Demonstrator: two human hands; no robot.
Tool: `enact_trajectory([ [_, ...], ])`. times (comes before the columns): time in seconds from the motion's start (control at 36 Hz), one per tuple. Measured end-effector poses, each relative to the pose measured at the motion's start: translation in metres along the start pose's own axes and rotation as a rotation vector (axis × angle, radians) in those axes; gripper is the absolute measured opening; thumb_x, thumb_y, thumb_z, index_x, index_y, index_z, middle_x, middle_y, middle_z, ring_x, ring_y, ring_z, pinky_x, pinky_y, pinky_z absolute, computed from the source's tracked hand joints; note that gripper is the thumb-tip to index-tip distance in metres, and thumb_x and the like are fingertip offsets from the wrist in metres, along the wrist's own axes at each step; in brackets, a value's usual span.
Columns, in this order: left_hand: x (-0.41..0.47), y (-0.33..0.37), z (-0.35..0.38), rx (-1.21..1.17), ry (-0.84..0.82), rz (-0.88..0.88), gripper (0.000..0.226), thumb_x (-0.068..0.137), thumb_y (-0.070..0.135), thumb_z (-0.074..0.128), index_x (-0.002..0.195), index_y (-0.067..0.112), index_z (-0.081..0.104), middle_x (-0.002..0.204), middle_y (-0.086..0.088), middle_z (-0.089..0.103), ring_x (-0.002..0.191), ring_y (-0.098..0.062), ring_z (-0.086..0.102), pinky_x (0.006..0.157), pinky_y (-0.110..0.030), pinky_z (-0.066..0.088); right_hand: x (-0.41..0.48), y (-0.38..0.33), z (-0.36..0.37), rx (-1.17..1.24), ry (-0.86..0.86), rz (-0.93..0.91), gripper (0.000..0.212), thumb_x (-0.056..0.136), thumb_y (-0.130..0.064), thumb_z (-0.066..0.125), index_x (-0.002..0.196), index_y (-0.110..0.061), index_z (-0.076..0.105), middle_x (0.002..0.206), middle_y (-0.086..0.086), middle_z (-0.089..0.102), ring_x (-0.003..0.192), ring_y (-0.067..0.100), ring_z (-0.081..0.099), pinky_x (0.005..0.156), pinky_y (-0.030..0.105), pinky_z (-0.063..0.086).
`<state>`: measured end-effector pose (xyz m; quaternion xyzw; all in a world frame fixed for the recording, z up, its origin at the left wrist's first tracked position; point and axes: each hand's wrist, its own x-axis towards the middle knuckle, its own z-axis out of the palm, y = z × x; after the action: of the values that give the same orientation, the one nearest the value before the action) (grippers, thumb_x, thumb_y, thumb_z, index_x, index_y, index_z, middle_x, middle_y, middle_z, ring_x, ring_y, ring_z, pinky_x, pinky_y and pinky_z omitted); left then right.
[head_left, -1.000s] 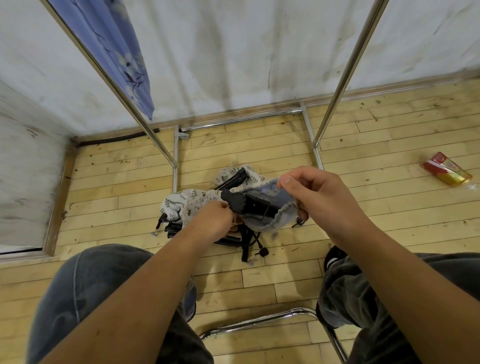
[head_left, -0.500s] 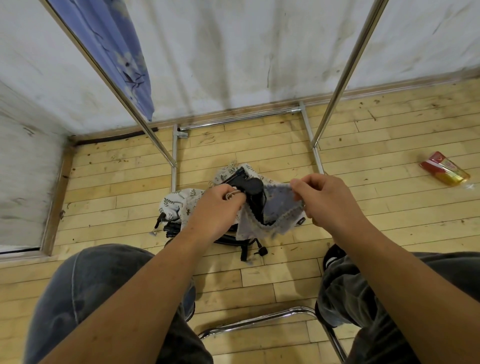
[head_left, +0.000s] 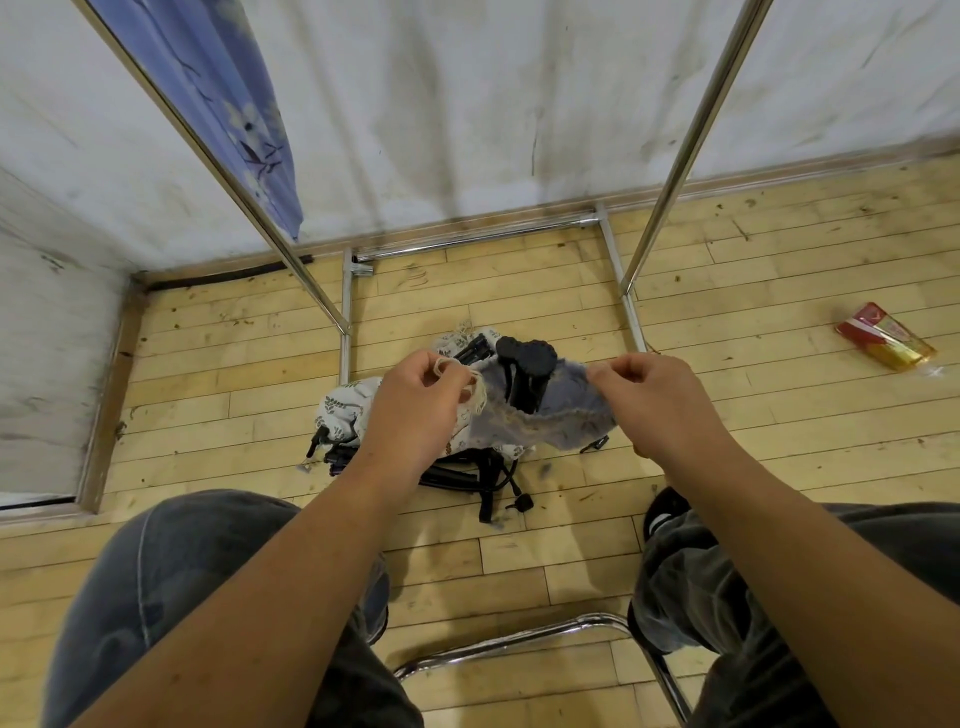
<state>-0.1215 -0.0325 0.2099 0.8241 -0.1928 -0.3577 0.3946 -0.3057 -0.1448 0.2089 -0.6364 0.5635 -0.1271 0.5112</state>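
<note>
A small grey-blue drawstring pouch (head_left: 566, 415) is stretched between my hands above the floor. A black folded tripod-like gadget (head_left: 527, 371) sticks up out of its open mouth. My left hand (head_left: 415, 405) pinches the pouch's left rim together with a cream drawstring (head_left: 444, 366) looped over its fingers. My right hand (head_left: 660, 400) pinches the right rim. Below the pouch, on the wooden floor, lies a white leaf-print bag (head_left: 340, 410) with black straps and black folded gear (head_left: 457, 475) partly hidden under my hands.
A chrome rack frame (head_left: 345, 312) stands on the floor by the white wall, its poles (head_left: 675, 156) rising left and right. A blue patterned cloth (head_left: 228, 104) hangs top left. A red-and-gold packet (head_left: 883, 343) lies at right. My knees and a chrome chair bar (head_left: 498, 649) fill the bottom.
The pouch mouth has been pulled wider as my hands moved apart. The black gadget has turned from lying across the pouch to standing upright inside it.
</note>
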Motion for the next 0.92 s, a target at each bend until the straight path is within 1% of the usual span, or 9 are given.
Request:
enact_trajectory([
  [0.06,0.0,-0.001,0.0,-0.004,0.011,0.016,0.024,0.1,0.028,0.059,0.101,0.004,0.063,0.089,0.003,0.075,0.074,0.005,0.069,0.079,-0.045,0.06,0.0,-0.001,-0.001,0.009,0.01,-0.006,0.019,0.1,-0.036,0.061,0.088,-0.026,0.069,0.077,-0.004,0.066,0.053,0.005,0.049,0.046,0.023,0.038],
  [0.14,-0.001,-0.002,-0.001,0.012,0.031,0.055,0.019,0.1,0.034,0.061,0.097,0.016,0.068,0.09,0.0,0.074,0.077,-0.006,0.068,0.08,-0.048,0.06,0.0,-0.002,-0.002,0.008,0.023,-0.015,0.02,0.101,-0.035,0.061,0.088,-0.022,0.069,0.081,-0.001,0.066,0.059,0.009,0.051,0.049,0.023,0.04],
  [0.19,0.002,-0.002,-0.002,0.004,0.044,0.068,0.014,0.101,0.033,0.06,0.096,0.022,0.067,0.091,0.004,0.075,0.079,-0.014,0.069,0.076,-0.043,0.061,0.0,-0.002,-0.001,0.003,0.023,-0.006,0.021,0.101,-0.035,0.06,0.091,-0.019,0.069,0.081,0.0,0.066,0.058,0.008,0.05,0.049,0.022,0.04],
  [0.28,0.006,-0.001,-0.003,-0.083,0.039,0.057,0.013,0.105,0.026,0.055,0.103,0.019,0.065,0.09,0.009,0.077,0.081,-0.006,0.072,0.071,-0.027,0.059,-0.001,-0.003,0.001,-0.007,0.007,0.017,0.023,0.103,-0.031,0.056,0.091,-0.017,0.069,0.08,0.002,0.066,0.058,0.011,0.051,0.057,0.03,0.048],
  [0.36,0.008,-0.002,-0.002,-0.101,0.021,0.042,0.014,0.106,0.025,0.053,0.107,0.017,0.064,0.087,0.011,0.077,0.078,-0.004,0.071,0.075,-0.025,0.058,-0.001,-0.004,0.0,0.012,0.015,0.032,0.026,0.103,-0.03,0.055,0.09,-0.012,0.069,0.068,0.002,0.059,0.058,0.017,0.052,0.065,0.036,0.048],
  [0.53,0.007,-0.006,-0.001,-0.039,-0.046,0.032,0.014,0.105,0.03,0.054,0.102,0.023,0.066,0.086,0.015,0.076,0.082,-0.004,0.071,0.082,-0.033,0.06,0.001,-0.004,-0.002,0.042,0.044,0.077,0.035,0.102,-0.028,0.056,0.101,0.005,0.066,0.065,0.007,0.05,0.056,0.018,0.045,0.058,0.029,0.041],
  [0.69,0.01,-0.014,0.001,0.103,-0.175,-0.103,0.008,0.101,0.036,0.058,0.107,0.033,0.061,0.11,0.008,0.069,0.098,-0.011,0.068,0.089,-0.037,0.058,-0.001,-0.007,-0.005,0.056,0.065,0.101,0.03,0.1,-0.024,0.058,0.085,0.001,0.065,0.038,-0.015,0.042,0.033,0.002,0.039,0.049,0.022,0.036],
  [0.81,0.011,-0.021,0.002,0.232,-0.234,-0.213,0.03,0.1,0.031,0.056,0.131,0.029,0.056,0.111,0.005,0.064,0.098,-0.015,0.066,0.097,-0.046,0.057,-0.004,-0.014,-0.007,0.049,0.063,0.046,0.029,0.095,-0.025,0.061,0.085,0.001,0.069,0.054,-0.003,0.052,0.043,0.005,0.042,0.055,0.027,0.041],
  [0.92,0.014,-0.025,0.002,0.333,-0.291,-0.283,0.057,0.099,0.02,0.054,0.154,0.024,0.04,0.123,-0.003,0.063,0.106,-0.023,0.065,0.099,-0.047,0.057,-0.005,-0.017,-0.008,0.077,0.059,0.0,0.035,0.095,-0.023,0.061,0.092,0.012,0.062,0.062,0.005,0.041,0.048,0.01,0.033,0.054,0.028,0.035],
])
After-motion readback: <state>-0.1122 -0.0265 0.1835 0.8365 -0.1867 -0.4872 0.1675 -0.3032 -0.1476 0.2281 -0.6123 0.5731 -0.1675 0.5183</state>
